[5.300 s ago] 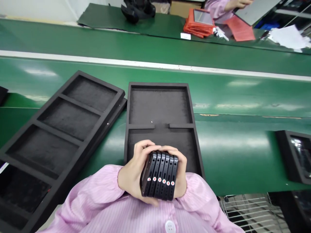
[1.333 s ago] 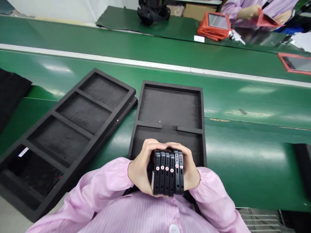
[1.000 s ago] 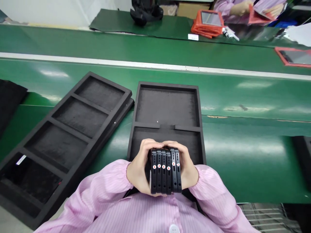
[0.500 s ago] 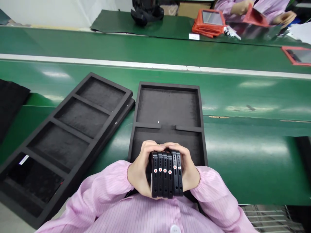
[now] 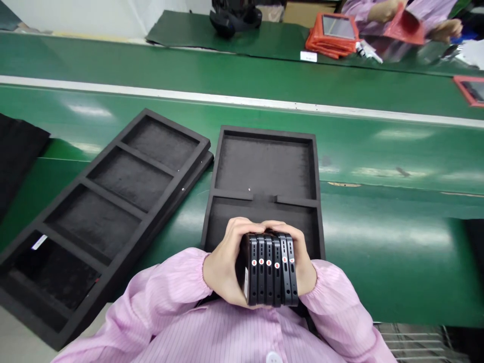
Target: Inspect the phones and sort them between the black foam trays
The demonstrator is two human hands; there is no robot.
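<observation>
Both my hands clasp a stack of several thin black devices [image 5: 270, 269] held on edge against my chest, each edge marked with a small red-and-white sticker. My left hand [image 5: 223, 267] wraps the stack's left side and my right hand [image 5: 304, 267] wraps its right side, fingers curled over the top. Just beyond my hands lies a black foam tray [image 5: 264, 194] with two compartments, both bare.
A longer black foam tray [image 5: 109, 201] with several compartments lies angled to the left on the green conveyor belt [image 5: 378, 146]. Far across, another person's hands [image 5: 381, 10] handle red sleeves near a stack of red-cased tablets [image 5: 333, 33]. A dark sheet [image 5: 17, 151] sits at the left edge.
The stack has been squared up from a leftward lean to upright, and its two right-hand devices stand slightly apart. A red-cased tablet has appeared at the far right on the belt.
</observation>
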